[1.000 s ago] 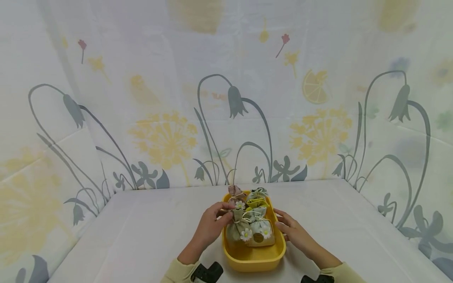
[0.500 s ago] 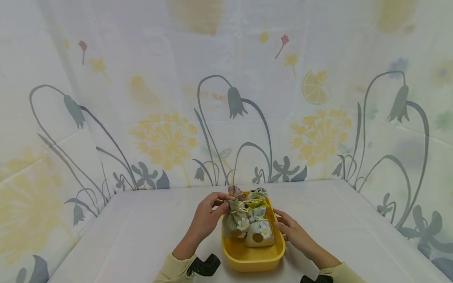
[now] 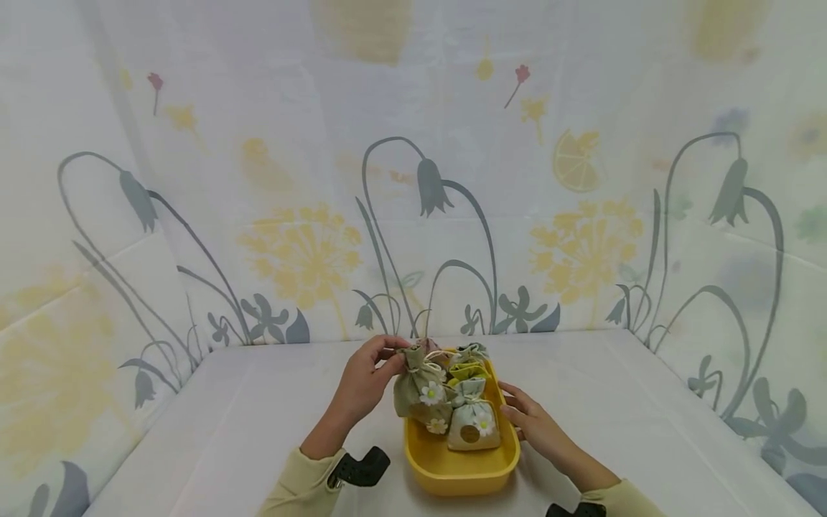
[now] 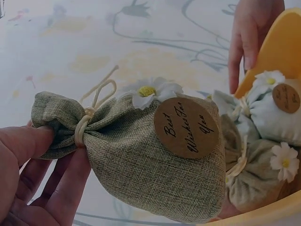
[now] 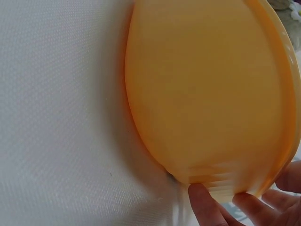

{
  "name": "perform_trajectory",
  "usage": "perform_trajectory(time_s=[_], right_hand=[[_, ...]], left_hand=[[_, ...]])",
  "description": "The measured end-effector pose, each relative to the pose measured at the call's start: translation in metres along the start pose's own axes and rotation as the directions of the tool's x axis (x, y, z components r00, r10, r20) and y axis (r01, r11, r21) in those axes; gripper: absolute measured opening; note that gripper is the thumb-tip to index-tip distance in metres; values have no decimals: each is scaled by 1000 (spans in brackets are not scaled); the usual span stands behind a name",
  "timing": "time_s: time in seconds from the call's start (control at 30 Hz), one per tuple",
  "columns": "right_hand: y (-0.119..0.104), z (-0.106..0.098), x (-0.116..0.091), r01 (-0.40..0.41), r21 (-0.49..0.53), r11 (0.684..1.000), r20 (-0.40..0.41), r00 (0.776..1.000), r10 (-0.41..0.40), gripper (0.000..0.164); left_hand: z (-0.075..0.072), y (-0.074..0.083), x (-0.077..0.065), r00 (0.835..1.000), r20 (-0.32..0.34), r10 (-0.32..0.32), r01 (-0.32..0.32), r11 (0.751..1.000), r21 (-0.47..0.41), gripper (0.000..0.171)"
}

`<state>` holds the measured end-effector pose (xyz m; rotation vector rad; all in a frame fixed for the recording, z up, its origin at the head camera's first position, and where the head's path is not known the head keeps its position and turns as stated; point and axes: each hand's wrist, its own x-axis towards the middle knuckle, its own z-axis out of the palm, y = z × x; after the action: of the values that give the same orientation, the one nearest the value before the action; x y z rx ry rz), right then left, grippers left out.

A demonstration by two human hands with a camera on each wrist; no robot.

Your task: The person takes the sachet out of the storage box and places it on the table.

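My left hand (image 3: 363, 380) pinches the gathered neck of a grey-green drawstring sachet (image 3: 407, 397), held over the left rim of a yellow plastic bin (image 3: 461, 485). In the left wrist view, the sachet (image 4: 136, 160) bears a white cloth daisy and a round brown "Best Wishes For You" sticker. Against the bin's right outer side rest the fingers of my right hand (image 3: 535, 422); the right wrist view shows fingertips touching the bin wall (image 5: 202, 94). A pale blue sachet (image 3: 464, 429) stands inside the bin, and a brownish sachet (image 4: 254, 188) lies near it.
Further back in the bin are a yellow-green sachet (image 3: 468, 371) and a pinkish one (image 3: 428, 346), partly covered. A white cloth (image 3: 271, 424) lies under the bin, and a flower-printed sheet (image 3: 413, 237) hangs behind. Black straps circle both wrists.
My left hand has lifted the grey-green sachet up and leftward from the bin's interior to above its left rim. My right hand stays at the bin's right side.
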<state>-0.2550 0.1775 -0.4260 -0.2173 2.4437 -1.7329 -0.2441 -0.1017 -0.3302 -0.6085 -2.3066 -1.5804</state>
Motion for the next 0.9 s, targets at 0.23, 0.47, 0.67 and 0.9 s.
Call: perform_trajectory(time_s=[0.23, 0.47, 0.67, 0.9], right_hand=[[-1, 1, 0, -10, -6, 1000, -8, 1000, 9, 52], [0, 2, 0, 2, -9, 1000, -1, 1000, -2, 51], [1, 3, 1, -9, -7, 1000, -18, 1000, 9, 50], [-1, 3, -1, -18, -12, 1000, -30, 999, 17, 51]], left_hand=[[-13, 3, 8, 1000, -11, 9, -9, 1000, 16, 15], [-25, 3, 16, 999, -36, 0, 2, 999, 49, 15], [-35, 1, 25, 999, -37, 7, -4, 998, 67, 16], [-42, -9, 36, 999, -48, -3, 5, 999, 38, 17]])
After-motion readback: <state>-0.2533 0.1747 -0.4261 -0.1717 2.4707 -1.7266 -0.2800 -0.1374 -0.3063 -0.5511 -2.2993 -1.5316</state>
